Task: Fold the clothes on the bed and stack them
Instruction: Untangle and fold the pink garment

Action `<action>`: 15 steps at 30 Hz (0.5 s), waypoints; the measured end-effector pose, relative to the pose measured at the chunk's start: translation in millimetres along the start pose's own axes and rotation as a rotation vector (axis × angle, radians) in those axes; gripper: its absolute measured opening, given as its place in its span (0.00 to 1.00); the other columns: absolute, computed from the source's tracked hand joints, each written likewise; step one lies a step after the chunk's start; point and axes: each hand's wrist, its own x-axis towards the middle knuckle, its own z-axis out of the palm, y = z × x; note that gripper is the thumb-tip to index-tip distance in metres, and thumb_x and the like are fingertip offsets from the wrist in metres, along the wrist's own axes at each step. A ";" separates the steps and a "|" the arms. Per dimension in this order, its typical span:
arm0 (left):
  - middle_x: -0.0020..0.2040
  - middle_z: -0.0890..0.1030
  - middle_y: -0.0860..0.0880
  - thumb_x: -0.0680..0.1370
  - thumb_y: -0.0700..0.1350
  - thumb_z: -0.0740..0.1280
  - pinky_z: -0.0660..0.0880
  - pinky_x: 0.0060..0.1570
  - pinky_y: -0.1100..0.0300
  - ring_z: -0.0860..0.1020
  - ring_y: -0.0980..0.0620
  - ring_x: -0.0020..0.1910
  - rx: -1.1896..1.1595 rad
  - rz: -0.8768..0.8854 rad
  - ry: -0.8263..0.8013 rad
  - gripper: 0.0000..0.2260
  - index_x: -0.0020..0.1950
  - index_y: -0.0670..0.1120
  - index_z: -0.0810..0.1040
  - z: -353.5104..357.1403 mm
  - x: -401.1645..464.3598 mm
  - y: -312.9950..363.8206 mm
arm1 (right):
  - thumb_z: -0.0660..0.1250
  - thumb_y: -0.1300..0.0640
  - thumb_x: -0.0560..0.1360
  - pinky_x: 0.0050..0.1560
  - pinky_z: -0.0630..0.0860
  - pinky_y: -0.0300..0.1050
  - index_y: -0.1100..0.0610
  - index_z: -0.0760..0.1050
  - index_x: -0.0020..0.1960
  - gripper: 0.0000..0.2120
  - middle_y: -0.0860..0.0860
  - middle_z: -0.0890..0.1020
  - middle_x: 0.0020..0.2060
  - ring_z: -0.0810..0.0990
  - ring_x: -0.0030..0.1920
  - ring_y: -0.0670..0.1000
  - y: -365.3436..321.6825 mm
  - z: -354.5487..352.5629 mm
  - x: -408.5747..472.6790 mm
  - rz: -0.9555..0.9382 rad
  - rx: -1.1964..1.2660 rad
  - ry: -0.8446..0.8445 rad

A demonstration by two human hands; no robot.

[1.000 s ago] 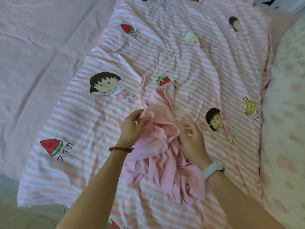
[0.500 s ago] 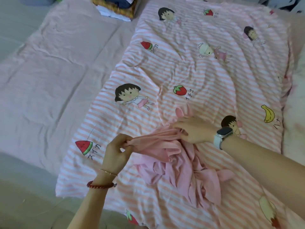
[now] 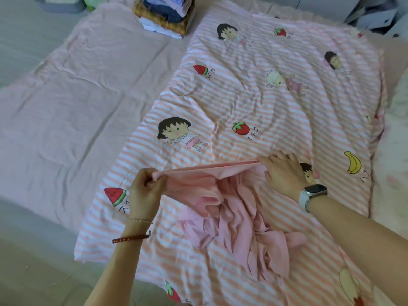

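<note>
Both hands stretch a pink garment (image 3: 234,219) taut near the striped blanket's (image 3: 276,102) front edge: left hand (image 3: 145,191) pinches one end, right hand (image 3: 282,173) grips the other

A striped cartoon quilt (image 3: 276,102) lies over a pink sheet (image 3: 66,102).

Left wrist: red bead bracelet (image 3: 130,238), thin chain (image 3: 141,220); right: white smartwatch (image 3: 312,194).
</note>
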 end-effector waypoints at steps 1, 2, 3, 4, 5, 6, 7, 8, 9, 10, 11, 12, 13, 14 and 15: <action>0.36 0.75 0.53 0.72 0.33 0.68 0.69 0.33 0.75 0.73 0.64 0.32 -0.036 0.015 0.007 0.11 0.41 0.50 0.73 0.9 4.5 7.7 | 0.60 0.58 0.75 0.51 0.59 0.48 0.52 0.70 0.65 0.19 0.49 0.78 0.55 0.69 0.60 0.54 3.2 -7.3 0.4 0.021 0.022 0.033; 0.37 0.75 0.52 0.72 0.31 0.67 0.70 0.34 0.75 0.74 0.64 0.32 -0.069 0.035 0.019 0.12 0.43 0.48 0.74 2.2 9.0 16.7 | 0.60 0.59 0.75 0.52 0.62 0.49 0.55 0.73 0.63 0.16 0.51 0.79 0.53 0.69 0.59 0.56 6.6 -16.6 0.2 0.048 0.069 0.065; 0.36 0.75 0.52 0.72 0.30 0.66 0.70 0.34 0.76 0.74 0.66 0.32 -0.085 0.061 0.040 0.12 0.46 0.46 0.75 3.1 13.6 25.7 | 0.60 0.61 0.75 0.52 0.65 0.50 0.58 0.75 0.59 0.14 0.54 0.79 0.52 0.70 0.57 0.58 9.6 -26.6 0.1 0.074 0.130 0.103; 0.36 0.75 0.53 0.72 0.29 0.66 0.69 0.35 0.76 0.73 0.67 0.31 -0.087 0.087 0.064 0.12 0.49 0.45 0.76 3.1 18.8 36.0 | 0.61 0.63 0.75 0.51 0.68 0.52 0.61 0.77 0.56 0.12 0.57 0.79 0.51 0.70 0.56 0.60 12.7 -38.4 -0.3 0.099 0.201 0.153; 0.36 0.74 0.54 0.72 0.29 0.66 0.69 0.36 0.77 0.73 0.68 0.31 -0.089 0.111 0.084 0.12 0.50 0.44 0.77 2.3 24.5 46.8 | 0.62 0.65 0.74 0.51 0.69 0.54 0.63 0.78 0.53 0.10 0.59 0.78 0.51 0.70 0.56 0.62 15.5 -51.5 -0.6 0.124 0.276 0.213; 0.36 0.75 0.56 0.72 0.30 0.66 0.69 0.37 0.77 0.73 0.69 0.32 -0.102 0.127 0.099 0.13 0.52 0.44 0.78 0.9 31.0 57.4 | 0.63 0.66 0.73 0.51 0.69 0.54 0.64 0.79 0.50 0.09 0.60 0.77 0.53 0.69 0.56 0.63 18.6 -64.7 -0.6 0.146 0.340 0.268; 0.37 0.75 0.57 0.72 0.31 0.66 0.70 0.38 0.77 0.73 0.69 0.33 -0.127 0.137 0.112 0.13 0.52 0.44 0.78 -1.1 37.2 69.5 | 0.64 0.66 0.73 0.50 0.70 0.53 0.64 0.79 0.50 0.08 0.60 0.75 0.56 0.69 0.57 0.63 21.8 -78.6 -0.9 0.164 0.379 0.295; 0.37 0.76 0.57 0.73 0.31 0.66 0.70 0.39 0.77 0.74 0.70 0.33 -0.155 0.145 0.122 0.13 0.53 0.46 0.79 -3.5 42.5 81.2 | 0.63 0.65 0.74 0.46 0.70 0.50 0.63 0.78 0.51 0.08 0.58 0.74 0.57 0.70 0.57 0.62 25.5 -92.0 -1.2 0.185 0.392 0.280; 0.37 0.77 0.57 0.73 0.32 0.66 0.70 0.38 0.77 0.74 0.71 0.34 -0.174 0.158 0.132 0.13 0.52 0.46 0.79 -6.0 47.2 93.3 | 0.61 0.61 0.76 0.42 0.69 0.47 0.60 0.76 0.54 0.09 0.56 0.75 0.56 0.72 0.54 0.59 30.8 -104.0 -0.7 0.218 0.391 0.220; 0.37 0.77 0.56 0.73 0.33 0.67 0.70 0.37 0.77 0.75 0.70 0.33 -0.178 0.176 0.132 0.12 0.51 0.47 0.79 -8.6 51.1 105.4 | 0.59 0.58 0.78 0.37 0.66 0.44 0.57 0.74 0.56 0.09 0.54 0.77 0.53 0.74 0.49 0.57 36.2 -116.2 -0.2 0.257 0.373 0.136; 0.36 0.77 0.54 0.73 0.33 0.67 0.70 0.36 0.77 0.75 0.69 0.32 -0.175 0.195 0.110 0.10 0.50 0.46 0.79 -11.3 54.0 117.4 | 0.58 0.55 0.79 0.35 0.64 0.44 0.56 0.73 0.56 0.09 0.54 0.78 0.49 0.74 0.44 0.56 40.0 -129.3 -0.5 0.282 0.372 0.082; 0.35 0.77 0.50 0.73 0.33 0.67 0.72 0.34 0.75 0.75 0.66 0.31 -0.176 0.208 0.052 0.08 0.47 0.46 0.79 -13.4 55.7 129.8 | 0.58 0.55 0.79 0.34 0.63 0.43 0.56 0.73 0.54 0.08 0.53 0.78 0.45 0.74 0.43 0.55 42.7 -143.7 -0.1 0.301 0.445 0.077; 0.34 0.76 0.47 0.73 0.33 0.67 0.73 0.32 0.73 0.74 0.61 0.30 -0.170 0.220 -0.039 0.09 0.44 0.47 0.79 -14.9 56.0 142.7 | 0.60 0.56 0.78 0.36 0.64 0.43 0.56 0.74 0.52 0.06 0.52 0.78 0.44 0.75 0.44 0.55 44.6 -158.9 0.6 0.312 0.605 0.109; 0.33 0.76 0.47 0.73 0.33 0.67 0.73 0.31 0.71 0.74 0.59 0.30 -0.159 0.246 -0.148 0.10 0.41 0.48 0.78 -15.0 54.9 156.1 | 0.63 0.59 0.77 0.39 0.66 0.43 0.55 0.74 0.50 0.04 0.51 0.77 0.44 0.75 0.45 0.53 44.6 -175.7 0.7 0.304 0.798 0.144; 0.33 0.77 0.49 0.73 0.32 0.68 0.72 0.31 0.70 0.74 0.59 0.30 -0.148 0.284 -0.259 0.11 0.39 0.48 0.77 -14.2 52.7 168.2 | 0.65 0.62 0.76 0.41 0.67 0.41 0.55 0.75 0.48 0.04 0.50 0.77 0.44 0.74 0.46 0.51 42.6 -193.2 0.4 0.271 0.970 0.176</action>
